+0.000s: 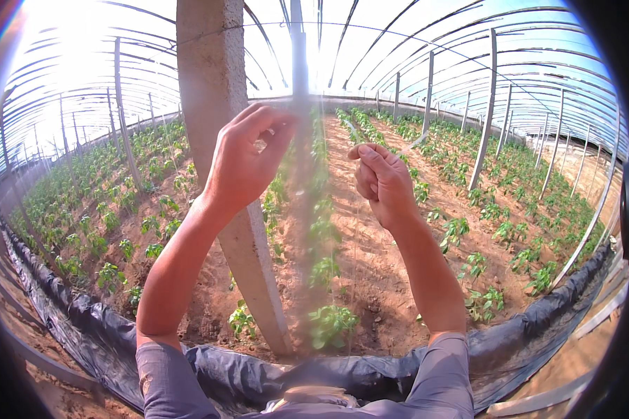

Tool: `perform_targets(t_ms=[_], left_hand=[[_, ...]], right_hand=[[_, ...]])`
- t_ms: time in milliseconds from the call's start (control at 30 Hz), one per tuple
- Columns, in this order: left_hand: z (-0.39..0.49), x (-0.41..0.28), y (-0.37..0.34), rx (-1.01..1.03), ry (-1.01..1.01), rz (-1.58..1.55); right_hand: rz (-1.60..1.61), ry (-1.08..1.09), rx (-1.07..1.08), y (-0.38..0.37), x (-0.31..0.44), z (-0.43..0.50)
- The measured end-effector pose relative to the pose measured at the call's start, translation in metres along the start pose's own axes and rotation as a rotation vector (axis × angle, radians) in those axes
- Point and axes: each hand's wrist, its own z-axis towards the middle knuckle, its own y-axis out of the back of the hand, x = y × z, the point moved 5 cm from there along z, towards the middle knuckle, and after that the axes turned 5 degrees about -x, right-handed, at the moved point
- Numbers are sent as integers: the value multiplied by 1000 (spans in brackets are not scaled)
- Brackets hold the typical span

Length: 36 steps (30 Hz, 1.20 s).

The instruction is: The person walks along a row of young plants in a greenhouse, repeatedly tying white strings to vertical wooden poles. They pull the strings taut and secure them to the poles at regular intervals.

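Note:
My right hand (381,180) is raised at chest height, thumb pressed on the curled fingers. It grips a thin translucent strip of twine (415,142), whose ends stick out on both sides of the fist. My left hand (254,152) is raised in front of a concrete post (209,78), thumb and forefinger drawn close together. Its fingertips reach a blurred upright pole (300,68); whether they touch it or pinch a thread cannot be told. Faint thin strands (323,118) hang just right of the pole. At my waist lies a pale bundle of strands (314,395).
Rows of leafy green plants (333,322) grow in bare soil (367,262) under an arched greenhouse frame (451,31). Slim support posts (485,112) stand among them. An overhead wire (367,27) crosses in front. A black plastic sheet (236,369) covers the low edge before me.

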Motion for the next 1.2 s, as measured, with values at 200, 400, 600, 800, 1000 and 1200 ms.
perform_targets(t_ms=[200,400,600,800,1000,1200], left_hand=[[111,28,23,-3,3,123],[178,60,19,-63,-298,348],[220,96,0,121,-24,461],[212,97,-15,150,-96,501],[204,104,-19,34,-209,446],[205,116,-17,28,-224,361]], right_hand=[[-79,149,16,-71,53,81],[-256,181,-48,-101,63,130],[-288,155,-122,-111,66,162],[-283,144,-175,-87,61,156],[-282,150,-211,-64,60,158],[-326,138,-231,-60,69,151]])
